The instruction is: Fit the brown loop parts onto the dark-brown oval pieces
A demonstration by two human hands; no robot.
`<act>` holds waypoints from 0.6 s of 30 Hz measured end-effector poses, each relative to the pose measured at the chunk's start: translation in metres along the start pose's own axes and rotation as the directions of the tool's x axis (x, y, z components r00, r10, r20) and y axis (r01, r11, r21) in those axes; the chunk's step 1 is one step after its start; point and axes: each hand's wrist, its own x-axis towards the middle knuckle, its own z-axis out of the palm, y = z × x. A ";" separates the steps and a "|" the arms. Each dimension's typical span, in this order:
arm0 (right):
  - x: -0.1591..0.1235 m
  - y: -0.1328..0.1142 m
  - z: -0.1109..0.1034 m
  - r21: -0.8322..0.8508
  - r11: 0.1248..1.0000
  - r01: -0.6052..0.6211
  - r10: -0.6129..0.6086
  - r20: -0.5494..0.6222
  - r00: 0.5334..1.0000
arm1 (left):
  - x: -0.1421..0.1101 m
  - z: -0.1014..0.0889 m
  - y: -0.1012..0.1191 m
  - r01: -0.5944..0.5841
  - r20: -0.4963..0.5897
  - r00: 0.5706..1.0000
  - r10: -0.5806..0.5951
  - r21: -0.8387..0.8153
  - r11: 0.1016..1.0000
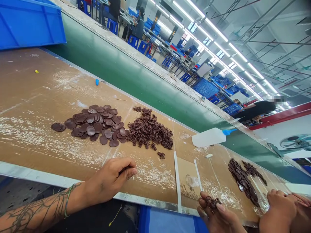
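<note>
Okay so, up close, my left hand (109, 177) is curled right at the bench edge, fingers and thumb closed together (can't tell if there's a tiny bit pinched in there), with a thin green string bracelet (67, 200) on the wrist. My right hand (215, 208) is at the bottom of the shot, fingers cupped around a clump of brown scraps (212, 203). Just past my left hand, on the cardboard-covered bench (31, 97), there's a loose pile of dark brown discs (93, 124), flat and matte, a few overlapping. Right beside it is a heap of tangled brown scraps (148, 129), all stringy and lacy, with a couple of stray bits (160, 155) off to one side. So it's hands-on work with these loose pieces at the bench. To my right, a neighbour's hands (279, 210) sit by a second pile of discs (241, 181), and a white squeeze bottle (208, 137) with a blue tip lies near the far edge. Beyond that runs a green conveyor belt (136, 87), then rows of benches, blue crates (205, 88) and other people working.
</note>
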 end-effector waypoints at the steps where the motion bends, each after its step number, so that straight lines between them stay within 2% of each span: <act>1: 0.001 0.000 -0.001 0.004 1.000 -0.004 0.004 0.000 1.000 | 0.000 0.000 0.000 0.003 0.003 1.000 -0.003 -0.005 1.000; 8: 0.008 0.005 -0.009 0.051 0.997 -0.065 0.063 0.051 0.997 | 0.001 0.001 -0.002 0.035 0.041 0.999 -0.033 -0.034 0.999; 12: 0.012 0.010 -0.015 0.057 0.996 -0.062 0.061 0.033 0.998 | 0.002 0.000 -0.001 0.047 0.054 0.997 -0.046 -0.022 0.999; 14: 0.013 0.010 -0.018 -0.006 1.000 -0.015 0.015 -0.015 1.000 | 0.002 -0.001 0.000 0.054 0.060 0.997 -0.053 -0.015 0.998; 18: 0.017 0.003 -0.024 -0.240 0.969 0.062 -0.094 -0.125 0.988 | 0.000 -0.001 0.000 0.042 0.062 0.997 -0.042 0.009 0.999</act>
